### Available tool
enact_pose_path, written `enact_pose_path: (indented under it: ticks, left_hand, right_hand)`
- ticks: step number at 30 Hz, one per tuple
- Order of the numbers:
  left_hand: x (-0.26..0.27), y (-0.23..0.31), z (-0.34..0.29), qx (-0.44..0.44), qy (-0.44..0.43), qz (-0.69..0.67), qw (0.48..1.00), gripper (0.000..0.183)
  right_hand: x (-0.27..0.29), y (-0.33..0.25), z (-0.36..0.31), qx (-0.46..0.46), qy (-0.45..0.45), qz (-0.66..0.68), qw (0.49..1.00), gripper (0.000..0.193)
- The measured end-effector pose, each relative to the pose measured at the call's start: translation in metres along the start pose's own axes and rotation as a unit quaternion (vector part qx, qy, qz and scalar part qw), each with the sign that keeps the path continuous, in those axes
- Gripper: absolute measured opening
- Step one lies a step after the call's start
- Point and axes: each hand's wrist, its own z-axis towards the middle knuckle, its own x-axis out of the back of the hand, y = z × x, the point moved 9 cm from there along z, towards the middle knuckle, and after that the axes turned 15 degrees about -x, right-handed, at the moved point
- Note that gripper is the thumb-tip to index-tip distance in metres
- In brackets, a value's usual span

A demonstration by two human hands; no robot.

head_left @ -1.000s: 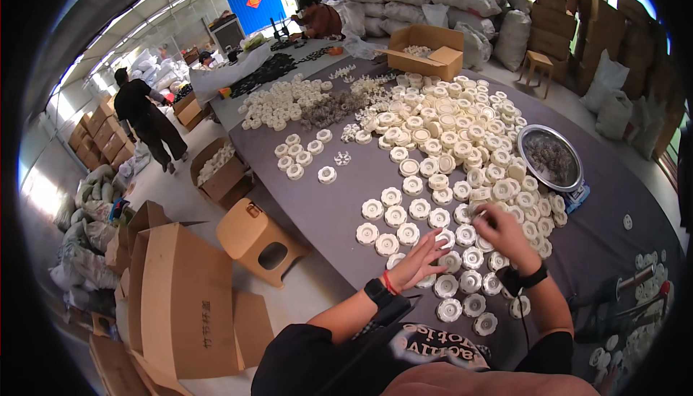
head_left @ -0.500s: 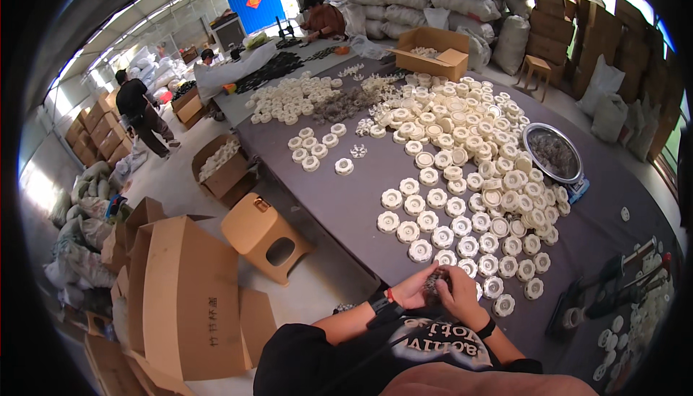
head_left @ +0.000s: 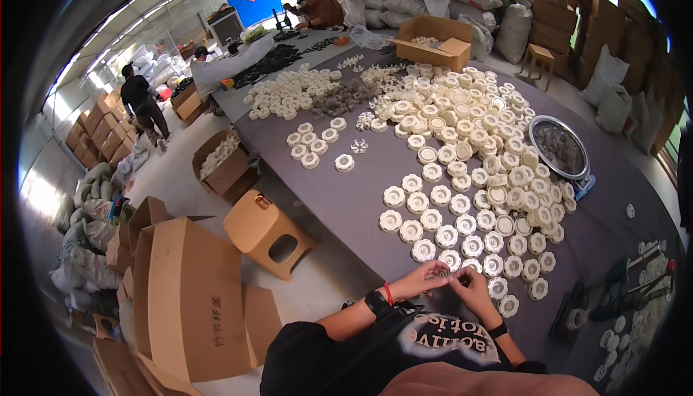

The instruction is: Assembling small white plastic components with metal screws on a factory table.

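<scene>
My left hand [head_left: 424, 282] is curled around a few small greyish parts [head_left: 439, 275], too small to name, at the table's near edge. Close against its fingertips, my right hand [head_left: 473, 288] is closed in a pinch; whatever it grips is too small to make out. Just beyond both hands, round cream plastic caps with scalloped rims [head_left: 447, 236] lie spread out in loose rows. These run back into a big heap of similar caps [head_left: 447, 118]. Right of the heap, a round metal bowl [head_left: 535, 152] holds a mass of small grey-brown parts.
Dark bench tools [head_left: 613, 291] stand at the right among scattered white pieces. More caps [head_left: 289, 93] and a brownish pile [head_left: 339, 100] lie farther back, before an open carton [head_left: 462, 48]. A tan stool [head_left: 249, 223] and large cartons [head_left: 184, 288] flank the table's left. Other people are in the background.
My hands have shifted slightly up and the right has turned to pinch at the left's fingertips. The grey clump between them shows less now. The whole view has tilted a little.
</scene>
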Motion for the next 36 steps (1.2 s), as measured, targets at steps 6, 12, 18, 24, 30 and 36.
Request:
enact_pose_path:
  ticks: [6,12,18,24,30,36]
  left_hand:
    - [-0.02,0.036,0.024,-0.241,-0.022,0.294,0.925,0.033]
    - [-0.009,0.016,0.028,-0.109,0.003,0.21,0.972,0.03]
    - [0.001,-0.021,0.008,0.078,0.057,-0.048,0.994,0.03]
    - [-0.005,0.016,0.005,-0.062,0.006,0.112,0.992,0.036]
    - [-0.015,0.031,0.005,-0.174,-0.035,0.225,0.958,0.037]
    - [-0.009,0.025,0.008,-0.156,-0.002,0.194,0.969,0.034]
  right_hand:
    - [0.01,0.039,0.0,-0.16,-0.067,0.261,0.95,0.024]
    - [0.013,0.029,-0.011,-0.137,-0.041,0.25,0.958,0.023]
    - [0.013,-0.004,-0.026,0.001,0.046,0.012,0.999,0.014]
    - [0.012,0.015,-0.02,-0.045,0.046,0.031,0.997,0.018]
    - [0.001,0.03,-0.016,-0.132,-0.045,0.181,0.974,0.024]
    - [0.001,0.034,-0.018,-0.151,-0.077,0.297,0.94,0.019]
